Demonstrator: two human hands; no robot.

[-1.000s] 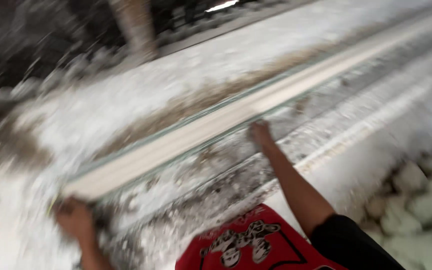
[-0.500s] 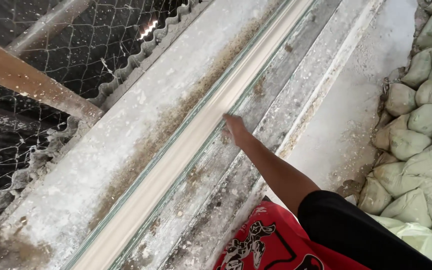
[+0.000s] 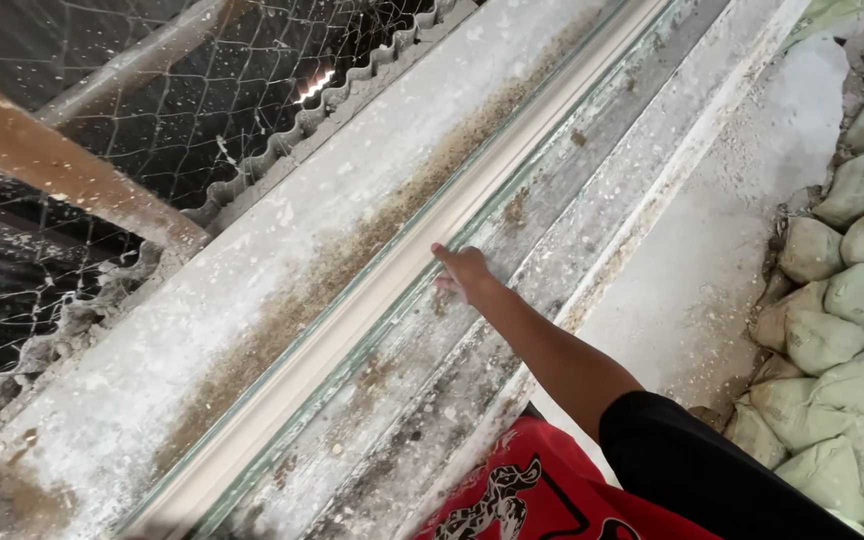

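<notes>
Touching the pale strip (image 3: 372,300), right hand (image 3: 464,272) nears stacked sacks (image 3: 852,300).

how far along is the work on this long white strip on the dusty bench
Done: the long white strip lies straight along the speckled bench, edged by a greenish line. In hand: the right hand rests its fingers against the strip's near edge; the left hand is out of view. Left: white dust and a brown smear still cover the bench beside the strip, and the sacks sit stacked at the right.
</notes>
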